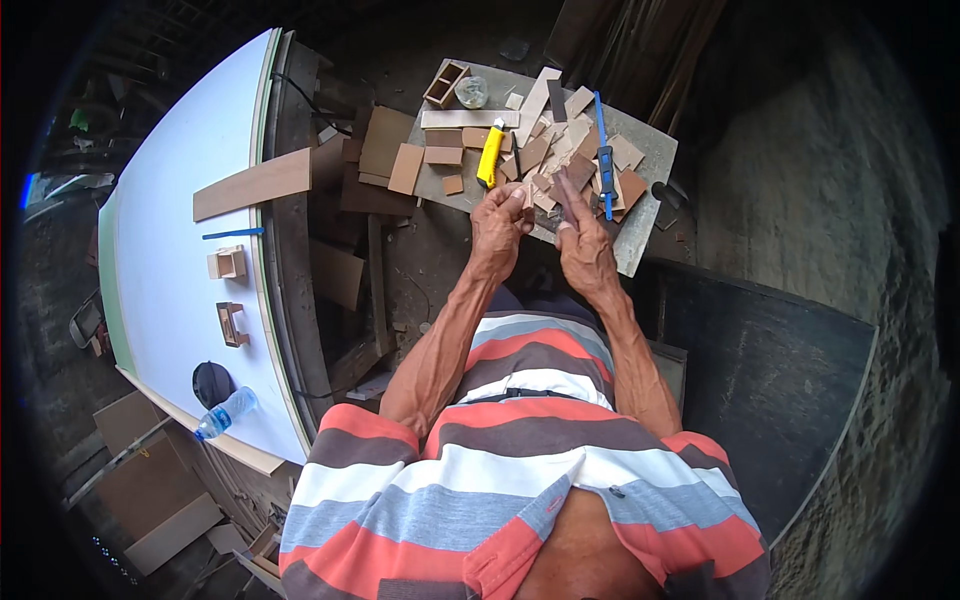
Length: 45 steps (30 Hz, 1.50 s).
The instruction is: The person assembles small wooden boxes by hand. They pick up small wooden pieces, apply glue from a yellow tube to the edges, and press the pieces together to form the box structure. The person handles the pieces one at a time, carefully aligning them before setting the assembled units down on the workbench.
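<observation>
Small wood piece [529, 196]: located over the near edge of the table [636, 238], pinched in the fingers of the left hand [498, 228]. The fingers of the right hand [588, 250] are closed around a dark strip [570, 198], which slants away from the body, just beside the piece. Whether the two touch is too small to tell.

For good control, grip the piece close to its worked edge, keep the left fingertips behind that edge, and move the strip in short, even strokes.

Beyond the hands lies a heap of wood offcuts [540, 145]. The yellow knife [490, 154] rests on the heap's left side (confirm that its blade is retracted before reaching past it); the blue caliper [606, 165] lies on the right. A glass jar [472, 92] stands near the far left corner.
</observation>
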Each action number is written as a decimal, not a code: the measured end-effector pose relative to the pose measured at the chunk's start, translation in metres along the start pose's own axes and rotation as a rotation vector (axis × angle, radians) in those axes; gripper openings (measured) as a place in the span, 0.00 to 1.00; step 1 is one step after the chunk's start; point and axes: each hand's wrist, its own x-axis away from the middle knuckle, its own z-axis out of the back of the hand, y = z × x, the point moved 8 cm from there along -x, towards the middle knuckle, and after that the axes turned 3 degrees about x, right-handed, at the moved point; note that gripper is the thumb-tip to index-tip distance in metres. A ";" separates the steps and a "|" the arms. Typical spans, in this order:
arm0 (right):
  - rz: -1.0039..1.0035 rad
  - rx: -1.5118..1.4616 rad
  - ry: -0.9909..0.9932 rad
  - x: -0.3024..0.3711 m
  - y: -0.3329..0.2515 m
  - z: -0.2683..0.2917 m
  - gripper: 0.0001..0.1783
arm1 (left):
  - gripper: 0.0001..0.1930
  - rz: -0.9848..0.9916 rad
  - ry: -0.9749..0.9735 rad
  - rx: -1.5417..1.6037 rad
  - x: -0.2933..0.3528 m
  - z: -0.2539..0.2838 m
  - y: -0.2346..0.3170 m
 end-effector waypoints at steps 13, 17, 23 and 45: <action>-0.019 0.305 0.003 0.001 0.005 -0.002 0.36 | 0.07 0.092 -0.137 0.145 0.011 -0.028 0.003; -0.067 -0.089 0.058 -0.013 0.040 0.004 0.34 | 0.13 0.013 -0.165 -0.048 0.014 -0.035 0.006; -0.170 -0.139 0.034 0.007 0.002 0.022 0.33 | 0.08 -0.069 -0.051 -0.407 0.006 -0.016 0.016; -0.153 -0.201 -0.094 0.017 0.012 0.011 0.34 | 0.08 -0.066 -0.012 -0.311 -0.007 0.013 0.033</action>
